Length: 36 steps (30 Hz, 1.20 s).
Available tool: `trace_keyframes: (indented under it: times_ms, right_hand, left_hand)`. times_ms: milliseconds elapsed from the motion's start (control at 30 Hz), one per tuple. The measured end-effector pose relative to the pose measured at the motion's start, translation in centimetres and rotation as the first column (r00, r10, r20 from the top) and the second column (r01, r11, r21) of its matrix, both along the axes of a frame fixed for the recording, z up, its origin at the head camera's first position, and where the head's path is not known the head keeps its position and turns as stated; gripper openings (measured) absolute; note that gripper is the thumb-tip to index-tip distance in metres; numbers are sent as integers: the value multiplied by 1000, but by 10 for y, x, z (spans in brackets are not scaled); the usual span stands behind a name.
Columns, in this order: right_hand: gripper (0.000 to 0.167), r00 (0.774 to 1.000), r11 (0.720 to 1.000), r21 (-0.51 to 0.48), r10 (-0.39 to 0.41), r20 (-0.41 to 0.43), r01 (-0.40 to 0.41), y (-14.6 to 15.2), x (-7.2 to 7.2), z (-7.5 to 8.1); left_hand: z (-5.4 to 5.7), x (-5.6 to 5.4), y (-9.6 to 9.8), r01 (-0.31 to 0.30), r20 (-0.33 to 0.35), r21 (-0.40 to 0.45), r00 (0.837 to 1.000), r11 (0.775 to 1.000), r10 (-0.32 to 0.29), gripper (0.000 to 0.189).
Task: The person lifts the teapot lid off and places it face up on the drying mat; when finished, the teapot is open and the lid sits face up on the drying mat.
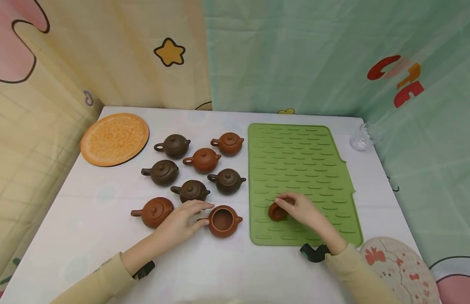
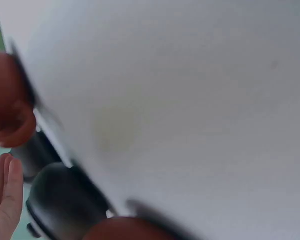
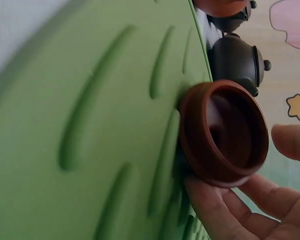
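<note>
On the table point(image 1: 227, 270), left of the green ridged mat point(image 1: 303, 169), seven lidded clay teapots point(image 1: 203, 160) cluster; orange round mat point(image 1: 114, 138) far left, clear glass point(image 1: 361, 139) far right, patterned plate point(image 1: 400, 266) near right. Left hand point(image 1: 180, 223) reaches in from near left, fingers extended and relaxed, resting against the open teapot point(image 1: 222, 220), which is lidless and empty inside. Right hand point(image 1: 301, 209) lies on the mat's near part, fingertips pinching the brown lid point(image 1: 276, 211), which sits upside down, hollow side up.
</note>
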State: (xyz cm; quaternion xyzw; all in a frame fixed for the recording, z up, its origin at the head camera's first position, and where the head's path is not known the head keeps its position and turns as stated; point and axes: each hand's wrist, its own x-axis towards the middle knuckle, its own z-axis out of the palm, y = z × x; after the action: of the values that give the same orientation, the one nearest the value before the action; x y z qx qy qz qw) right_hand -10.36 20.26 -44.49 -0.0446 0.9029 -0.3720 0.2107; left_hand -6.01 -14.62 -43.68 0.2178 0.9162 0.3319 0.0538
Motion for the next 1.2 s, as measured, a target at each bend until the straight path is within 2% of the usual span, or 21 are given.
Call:
trace_keyframes:
  times_ms: [233, 333, 467, 600, 700, 867, 1000, 1200]
  right_hand:
    - [42, 1000, 998, 56, 23, 10, -24, 1, -3, 10]
    - [43, 1000, 997, 66, 28, -8, -28, 2, -5, 18]
    - [43, 996, 998, 29, 63, -68, -61, -1, -14, 33]
    - [40, 989, 994, -55, 84, -125, -91, -20, -28, 47]
    - [35, 982, 987, -113, 92, -165, -111, -43, -39, 54]
    - [29, 966, 975, -141, 140, -217, -173, -79, -59, 56]
    - [29, 949, 966, -75, 228, -217, -249, -99, -70, 53]
    - [25, 922, 945, 53, 325, -209, -321, -120, -78, 48]
  left_hand:
    - [27, -3, 0, 34, -77, 5, 996, 999, -34, 37]
    - [40, -9, -1, 39, -100, 33, 994, 999, -35, 36]
    - [59, -27, -2, 18, -112, 65, 994, 998, -11, 35]
    - [71, -56, 0, -13, -81, 67, 997, 998, 18, 33]
    - [70, -77, 3, -17, -44, 49, 999, 999, 20, 31]
    - [57, -103, 10, 5, 50, -46, 999, 999, -3, 27]
    - [48, -112, 15, 38, 111, -141, 994, 989, -22, 29]
    - [41, -117, 18, 55, 144, -220, 989, 974, -23, 32]
